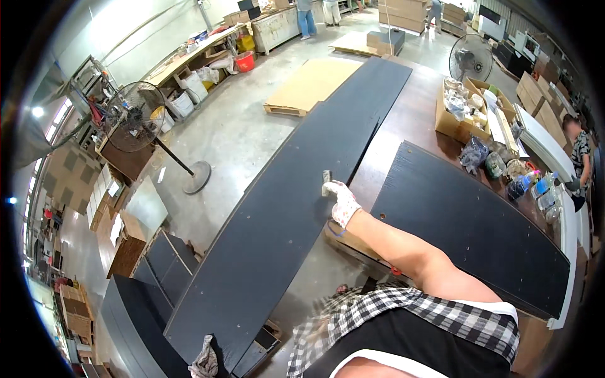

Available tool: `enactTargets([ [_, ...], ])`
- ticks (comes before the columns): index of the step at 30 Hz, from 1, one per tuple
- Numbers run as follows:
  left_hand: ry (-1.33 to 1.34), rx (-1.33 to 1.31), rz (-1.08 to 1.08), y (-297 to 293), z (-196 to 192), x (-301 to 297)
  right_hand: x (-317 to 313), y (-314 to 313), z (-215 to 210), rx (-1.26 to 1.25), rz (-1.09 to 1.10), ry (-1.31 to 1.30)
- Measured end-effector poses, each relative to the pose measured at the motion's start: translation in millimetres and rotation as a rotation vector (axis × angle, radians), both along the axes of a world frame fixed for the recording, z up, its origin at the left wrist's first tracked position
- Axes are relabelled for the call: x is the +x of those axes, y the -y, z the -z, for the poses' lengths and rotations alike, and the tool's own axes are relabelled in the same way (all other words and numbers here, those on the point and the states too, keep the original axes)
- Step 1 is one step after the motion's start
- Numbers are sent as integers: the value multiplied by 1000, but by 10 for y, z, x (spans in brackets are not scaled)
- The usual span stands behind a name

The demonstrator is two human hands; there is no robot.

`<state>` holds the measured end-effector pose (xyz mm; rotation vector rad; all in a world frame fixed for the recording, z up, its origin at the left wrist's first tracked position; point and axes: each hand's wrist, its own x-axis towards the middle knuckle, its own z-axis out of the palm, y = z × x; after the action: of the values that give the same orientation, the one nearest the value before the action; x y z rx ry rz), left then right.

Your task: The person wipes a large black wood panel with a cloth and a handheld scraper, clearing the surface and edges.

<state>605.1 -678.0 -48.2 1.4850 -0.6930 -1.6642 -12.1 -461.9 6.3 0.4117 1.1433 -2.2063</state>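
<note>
My right hand (345, 205), in a white glove with coloured specks, reaches out over a long dark grey board (277, 189). Its fingers are closed on a small flat greyish piece (327, 183), held upright at the board's surface; I cannot make out its exact kind. Small round marks dot the board, which runs from lower left to upper right. A second dark panel (466, 220) lies to the right of my forearm on a brown tabletop (403, 120). My left hand is out of view.
A crumpled grey rag (205, 360) lies at the long board's near end. Open cartons (455, 116) and plastic bottles (542, 186) stand at the right. One pedestal fan (135, 120) stands left, another fan (471, 60) far right. A person (580, 157) is at the right edge.
</note>
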Motion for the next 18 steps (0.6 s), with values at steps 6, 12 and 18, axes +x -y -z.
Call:
enactTargets([
  [6,-51,-14,313,-120,220,-394,371,-60,-128,177,-270,-318],
  [12,199,-178,191,79,395,-1425,483,-403,-352,4,-234,-441],
  [18,116,-228,310,364,481,-2317,559,-935,-653,-32,-102,-548],
])
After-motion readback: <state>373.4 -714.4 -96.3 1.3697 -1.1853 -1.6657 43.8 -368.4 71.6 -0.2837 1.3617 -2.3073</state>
